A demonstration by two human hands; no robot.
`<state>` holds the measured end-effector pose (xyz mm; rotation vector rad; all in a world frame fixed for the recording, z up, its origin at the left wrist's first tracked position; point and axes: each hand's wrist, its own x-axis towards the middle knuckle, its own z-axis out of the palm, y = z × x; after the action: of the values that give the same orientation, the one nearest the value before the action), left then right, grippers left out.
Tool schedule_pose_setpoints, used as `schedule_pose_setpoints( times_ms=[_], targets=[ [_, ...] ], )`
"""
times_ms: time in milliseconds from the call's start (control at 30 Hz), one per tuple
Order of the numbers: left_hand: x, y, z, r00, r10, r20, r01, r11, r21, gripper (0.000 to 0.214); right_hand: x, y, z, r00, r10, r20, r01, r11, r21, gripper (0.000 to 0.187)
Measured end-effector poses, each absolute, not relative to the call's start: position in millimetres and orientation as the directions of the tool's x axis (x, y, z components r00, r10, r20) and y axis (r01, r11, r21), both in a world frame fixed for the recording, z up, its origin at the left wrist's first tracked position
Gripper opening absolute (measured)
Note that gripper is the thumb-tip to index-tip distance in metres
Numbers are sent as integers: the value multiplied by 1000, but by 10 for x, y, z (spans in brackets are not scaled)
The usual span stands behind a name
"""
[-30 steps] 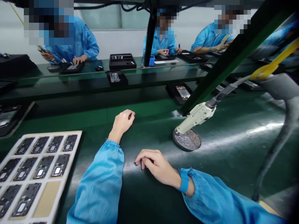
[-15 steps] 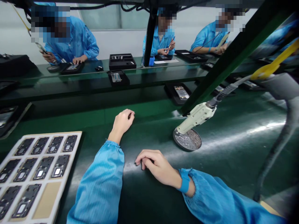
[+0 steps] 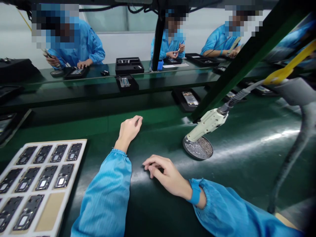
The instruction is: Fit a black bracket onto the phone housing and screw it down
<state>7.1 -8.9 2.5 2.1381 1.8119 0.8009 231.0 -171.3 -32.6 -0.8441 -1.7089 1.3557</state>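
Observation:
My left hand (image 3: pixel 130 129) rests on the dark green bench, its fingers curled in and nothing visible in them. Nearer to me, my right hand (image 3: pixel 166 171) is bent at the wrist, with loosely bent fingers and the thumb apart; it holds nothing. A blue band (image 3: pixel 195 192) circles my right wrist. Beyond that hand, a pale electric screwdriver (image 3: pixel 208 123) leans with its tip end in a round dish of small screws (image 3: pixel 201 149). Left of my left arm lies a white tray (image 3: pixel 82 148) with rows of black phone parts (image 3: pixel 63 176) and one bare slot.
Black trays with opened phones (image 3: pixel 190 98) sit on the line beyond my hands, another (image 3: pixel 125 82) farther back. A green slanted post (image 3: pixel 249 62) and a grey cable (image 3: pixel 286 164) stand at right. Several co-workers in blue (image 3: pixel 86 42) work across the bench.
The phone tray near the post has shifted slightly left, and the farther one slightly right. My right hand's fingers have lifted and spread a little. My left hand is almost still.

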Motion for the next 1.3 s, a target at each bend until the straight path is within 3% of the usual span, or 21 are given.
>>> schedule_pose_setpoints(
  times_ms=[133,333,500,767,1300],
  targets=[
    [62,-59,-22,90,944,317,831,-247,499,35,2303,-1718,-289,-394,903,173,67,215,-974,16],
    [4,-2,-131,85,911,405,838,-285,466,33,2316,-1738,-322,-324,934,150,138,204,-969,53],
    [-62,56,-251,52,880,473,863,-278,421,38,2370,-1756,-490,-325,929,178,171,243,-955,66],
    [-145,149,-486,76,846,527,889,-297,349,29,2452,-1746,-885,-305,934,186,159,243,-957,43],
    [-152,188,-640,202,742,639,847,-460,266,30,2475,-1764,-1106,-388,902,190,44,225,-973,39]
  ],
)
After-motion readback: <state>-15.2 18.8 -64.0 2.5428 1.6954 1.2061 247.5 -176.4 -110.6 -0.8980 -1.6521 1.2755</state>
